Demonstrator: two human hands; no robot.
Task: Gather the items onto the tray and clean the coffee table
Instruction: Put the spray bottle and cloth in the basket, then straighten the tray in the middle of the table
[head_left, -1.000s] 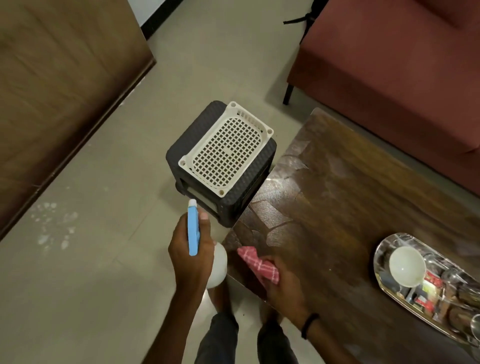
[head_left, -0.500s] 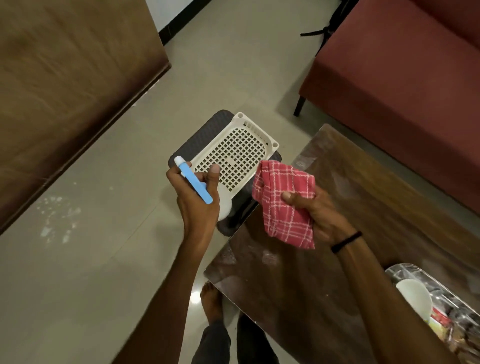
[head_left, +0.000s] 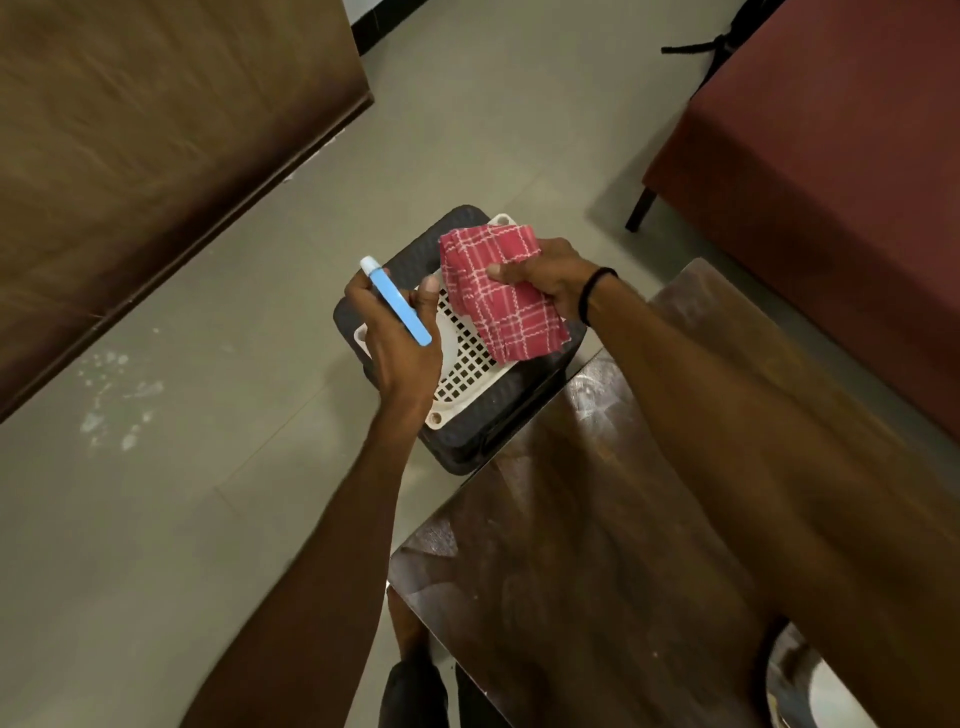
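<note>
My left hand (head_left: 400, 338) grips a spray bottle (head_left: 397, 301) with a blue and white head; its white body is mostly hidden behind the hand. My right hand (head_left: 545, 275) pinches a red checked cloth (head_left: 501, 296) that hangs down crumpled. Both hands are held over a white perforated basket (head_left: 462, 374) resting on a dark stool (head_left: 467, 436) beside the table end. The dark wooden coffee table (head_left: 597, 545) lies below my right forearm. Only a sliver of the shiny metal tray (head_left: 795, 670) shows at the bottom right, behind my forearm.
A maroon sofa (head_left: 831, 156) stands at the right behind the table. A large wooden panel (head_left: 130, 156) fills the upper left. Grey tiled floor (head_left: 234, 467) with white smudges spreads to the left. My feet show at the table's near corner.
Both hands have moved away from the table's corner and up over the white basket; the cloth left the table surface and now hangs from my right hand. The view has shifted, hiding most of the tray.
</note>
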